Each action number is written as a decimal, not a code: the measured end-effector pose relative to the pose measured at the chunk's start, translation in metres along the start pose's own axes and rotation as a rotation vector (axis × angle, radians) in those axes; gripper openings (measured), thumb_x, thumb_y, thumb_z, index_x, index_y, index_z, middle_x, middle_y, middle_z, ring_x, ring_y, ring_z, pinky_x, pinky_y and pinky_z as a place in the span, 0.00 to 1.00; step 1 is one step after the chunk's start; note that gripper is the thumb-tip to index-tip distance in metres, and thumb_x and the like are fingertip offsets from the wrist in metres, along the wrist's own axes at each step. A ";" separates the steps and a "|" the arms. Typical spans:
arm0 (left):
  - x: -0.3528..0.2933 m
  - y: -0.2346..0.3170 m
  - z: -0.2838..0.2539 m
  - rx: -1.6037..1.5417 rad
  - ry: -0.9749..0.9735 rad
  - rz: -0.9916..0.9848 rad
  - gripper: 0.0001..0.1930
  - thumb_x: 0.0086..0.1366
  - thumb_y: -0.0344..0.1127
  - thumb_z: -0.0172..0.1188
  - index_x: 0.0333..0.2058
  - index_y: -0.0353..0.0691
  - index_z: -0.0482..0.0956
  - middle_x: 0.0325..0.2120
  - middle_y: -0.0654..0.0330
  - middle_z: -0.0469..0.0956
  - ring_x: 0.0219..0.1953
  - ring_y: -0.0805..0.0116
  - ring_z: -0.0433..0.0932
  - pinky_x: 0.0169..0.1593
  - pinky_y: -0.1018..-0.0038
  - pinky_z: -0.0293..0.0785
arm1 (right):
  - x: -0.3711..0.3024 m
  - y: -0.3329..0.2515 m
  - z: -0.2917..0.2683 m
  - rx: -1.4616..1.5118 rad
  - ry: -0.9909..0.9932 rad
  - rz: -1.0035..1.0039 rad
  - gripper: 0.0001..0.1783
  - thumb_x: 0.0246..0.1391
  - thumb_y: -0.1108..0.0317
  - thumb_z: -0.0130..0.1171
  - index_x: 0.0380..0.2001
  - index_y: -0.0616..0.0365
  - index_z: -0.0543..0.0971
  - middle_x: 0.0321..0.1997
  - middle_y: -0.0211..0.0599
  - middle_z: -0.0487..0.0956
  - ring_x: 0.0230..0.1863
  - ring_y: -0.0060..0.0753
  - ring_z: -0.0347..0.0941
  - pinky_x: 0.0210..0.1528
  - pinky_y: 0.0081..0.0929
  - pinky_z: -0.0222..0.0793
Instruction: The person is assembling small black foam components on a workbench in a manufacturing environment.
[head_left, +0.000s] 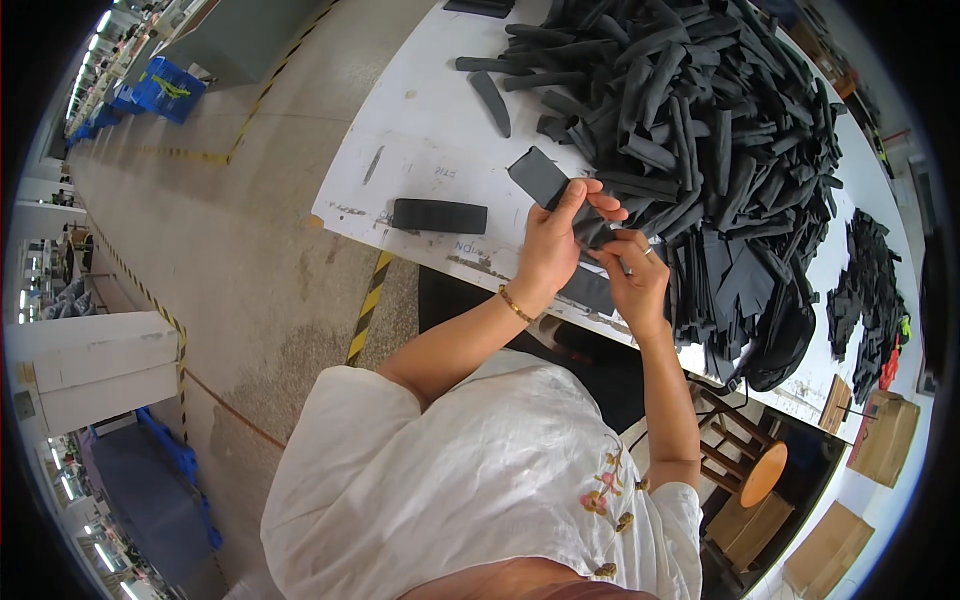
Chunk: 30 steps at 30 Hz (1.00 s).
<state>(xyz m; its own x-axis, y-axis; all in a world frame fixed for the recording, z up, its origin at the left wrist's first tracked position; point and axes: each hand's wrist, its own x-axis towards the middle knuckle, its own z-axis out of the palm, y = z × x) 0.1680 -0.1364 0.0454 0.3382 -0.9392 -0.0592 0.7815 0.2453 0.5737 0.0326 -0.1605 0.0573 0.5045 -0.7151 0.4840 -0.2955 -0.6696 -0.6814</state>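
Note:
Over the table's near edge, my left hand (550, 240) grips a dark grey fabric strip (540, 178) with the thumb on top. The strip's flat, squared end sticks out past the thumb toward the far left. My right hand (638, 285) pinches the same strip's near end between thumb and fingertips, where the cloth looks folded. Below my hands, another dark fabric piece (588, 290) lies at the table edge, partly covered. Left of my left hand lies a neat black stack or folded piece of fabric (440, 216).
A big heap of dark rolled fabric strips (680, 110) covers the far right of the white table (400, 130). Flat strips (735, 275) and a black bag (785, 340) sit nearer right. Further right are more dark pieces (865, 290). A wooden stool (763, 474) stands below.

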 end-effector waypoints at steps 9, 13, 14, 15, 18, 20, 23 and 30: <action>0.000 -0.010 0.003 -0.087 0.084 0.035 0.20 0.69 0.49 0.54 0.41 0.33 0.74 0.29 0.55 0.79 0.34 0.60 0.81 0.42 0.67 0.79 | 0.003 0.000 0.004 0.044 -0.033 0.058 0.07 0.45 0.80 0.67 0.28 0.64 0.78 0.33 0.41 0.78 0.29 0.34 0.75 0.32 0.24 0.70; -0.001 -0.012 0.002 -0.102 0.082 0.037 0.20 0.69 0.50 0.54 0.41 0.34 0.74 0.28 0.55 0.79 0.33 0.61 0.81 0.42 0.67 0.79 | 0.003 0.000 0.004 0.031 -0.029 0.028 0.07 0.44 0.80 0.67 0.28 0.64 0.79 0.33 0.40 0.78 0.27 0.34 0.75 0.28 0.25 0.70; -0.002 -0.012 0.001 -0.112 0.094 0.027 0.20 0.69 0.50 0.54 0.41 0.34 0.74 0.28 0.55 0.79 0.33 0.61 0.81 0.42 0.67 0.79 | 0.003 0.001 0.004 0.032 -0.029 0.028 0.07 0.44 0.80 0.67 0.28 0.64 0.79 0.33 0.40 0.78 0.27 0.34 0.75 0.28 0.25 0.70; -0.002 -0.012 0.001 -0.112 0.094 0.027 0.20 0.69 0.50 0.54 0.41 0.34 0.74 0.28 0.55 0.79 0.33 0.61 0.81 0.42 0.67 0.79 | 0.002 0.002 0.005 0.038 -0.032 0.032 0.07 0.44 0.80 0.67 0.28 0.64 0.78 0.33 0.40 0.78 0.27 0.34 0.75 0.29 0.25 0.70; -0.001 -0.012 0.000 -0.100 0.077 0.036 0.20 0.69 0.50 0.54 0.41 0.34 0.73 0.28 0.56 0.79 0.33 0.61 0.81 0.42 0.66 0.79 | 0.003 0.002 0.005 0.033 -0.040 0.028 0.07 0.44 0.80 0.67 0.28 0.64 0.78 0.33 0.40 0.78 0.27 0.34 0.75 0.29 0.25 0.71; -0.002 -0.012 0.000 -0.125 0.079 0.035 0.20 0.69 0.49 0.53 0.42 0.34 0.74 0.29 0.55 0.79 0.33 0.61 0.81 0.42 0.67 0.79 | 0.004 0.002 0.006 0.021 -0.045 0.022 0.07 0.44 0.80 0.67 0.28 0.64 0.79 0.33 0.40 0.78 0.27 0.34 0.75 0.29 0.25 0.71; 0.001 -0.010 0.000 -0.126 0.082 0.021 0.19 0.70 0.48 0.52 0.43 0.34 0.74 0.31 0.54 0.79 0.35 0.60 0.81 0.43 0.67 0.79 | 0.007 0.003 0.006 0.023 -0.028 0.007 0.07 0.44 0.79 0.67 0.28 0.63 0.78 0.33 0.41 0.78 0.27 0.35 0.75 0.30 0.25 0.71; 0.011 -0.004 0.001 -0.064 0.045 0.049 0.19 0.74 0.45 0.42 0.46 0.34 0.71 0.39 0.49 0.79 0.44 0.55 0.80 0.50 0.62 0.76 | 0.011 -0.003 0.032 0.513 0.198 0.550 0.09 0.51 0.73 0.66 0.29 0.66 0.77 0.36 0.31 0.76 0.32 0.18 0.71 0.34 0.15 0.67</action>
<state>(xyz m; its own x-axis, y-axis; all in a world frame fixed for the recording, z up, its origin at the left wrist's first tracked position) 0.1682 -0.1484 0.0430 0.3987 -0.9144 -0.0698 0.7948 0.3066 0.5237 0.0654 -0.1598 0.0473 0.2257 -0.9724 0.0584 -0.0243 -0.0656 -0.9976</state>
